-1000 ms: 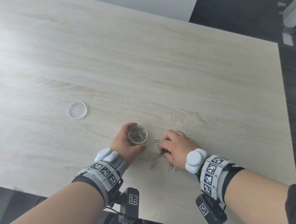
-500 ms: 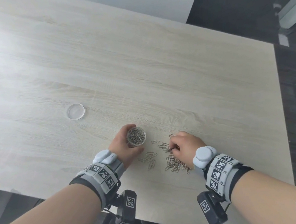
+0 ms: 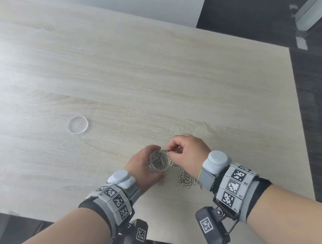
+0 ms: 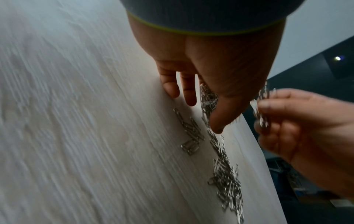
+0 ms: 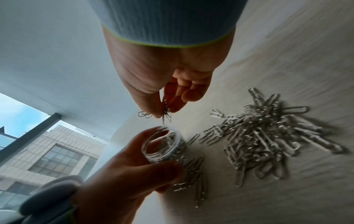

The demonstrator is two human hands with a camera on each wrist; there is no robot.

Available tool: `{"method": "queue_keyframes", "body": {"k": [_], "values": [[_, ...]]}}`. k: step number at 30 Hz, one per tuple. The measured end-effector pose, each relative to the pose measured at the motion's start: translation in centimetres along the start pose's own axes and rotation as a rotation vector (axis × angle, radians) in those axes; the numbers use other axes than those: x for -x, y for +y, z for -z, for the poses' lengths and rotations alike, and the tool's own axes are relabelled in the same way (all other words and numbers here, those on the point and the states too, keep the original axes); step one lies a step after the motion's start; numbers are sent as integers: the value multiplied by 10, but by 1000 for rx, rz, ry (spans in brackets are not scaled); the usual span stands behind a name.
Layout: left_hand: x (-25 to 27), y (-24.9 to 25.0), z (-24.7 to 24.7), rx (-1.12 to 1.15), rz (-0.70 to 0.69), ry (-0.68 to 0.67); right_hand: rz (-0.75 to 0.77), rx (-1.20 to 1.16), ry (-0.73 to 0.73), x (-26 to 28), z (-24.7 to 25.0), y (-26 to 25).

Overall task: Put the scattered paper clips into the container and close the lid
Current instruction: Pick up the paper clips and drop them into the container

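Observation:
My left hand (image 3: 141, 169) grips a small clear round container (image 3: 159, 160) (image 5: 162, 145), partly filled with silver paper clips, raised a little off the table. Just over its rim, my right hand (image 3: 188, 151) pinches a few paper clips (image 5: 164, 112) (image 4: 262, 106) between thumb and fingertips. A pile of loose clips (image 3: 187, 178) (image 5: 264, 136) lies on the table under my right wrist. A smaller bunch (image 4: 191, 133) lies near the left hand. The clear round lid (image 3: 78, 125) lies flat, far to the left.
The pale wooden table (image 3: 149, 72) has its near edge just behind my wrists and its right edge beyond the right hand. Dark floor (image 3: 321, 100) lies past that edge. Black wrist cameras hang below both forearms.
My right hand left the pile with a pinch of clips and rose leftward to the container's mouth. The left hand lifted the container slightly toward it.

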State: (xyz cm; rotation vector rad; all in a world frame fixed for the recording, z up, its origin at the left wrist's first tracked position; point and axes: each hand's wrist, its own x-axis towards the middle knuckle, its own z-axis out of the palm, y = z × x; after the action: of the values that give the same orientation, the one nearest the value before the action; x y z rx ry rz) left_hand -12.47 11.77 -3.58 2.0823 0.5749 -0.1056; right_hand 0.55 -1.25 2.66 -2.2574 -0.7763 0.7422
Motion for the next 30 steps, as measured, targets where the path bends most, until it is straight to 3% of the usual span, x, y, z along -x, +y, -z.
{"method": "queue_keyframes", "body": {"k": [6,15,19,23,27,30], "values": [[-3,5,-12,-57,-25,-54,-4,17,-21,2,-10,-7],[-1,6,-17,-52,-17,-20,45,139,-147,12,-2,6],[-3,7,-15,-61,-19,14,71,117,-41,13,13,24],[-8,0,-2,-38,39,89,-67,199,-7,13,31,60],[-10,-7,2,38,92,136,-216,412,-149,24,43,90],[-11,-7,-2,41,79,150,-204,478,-193,33,41,91]]}}
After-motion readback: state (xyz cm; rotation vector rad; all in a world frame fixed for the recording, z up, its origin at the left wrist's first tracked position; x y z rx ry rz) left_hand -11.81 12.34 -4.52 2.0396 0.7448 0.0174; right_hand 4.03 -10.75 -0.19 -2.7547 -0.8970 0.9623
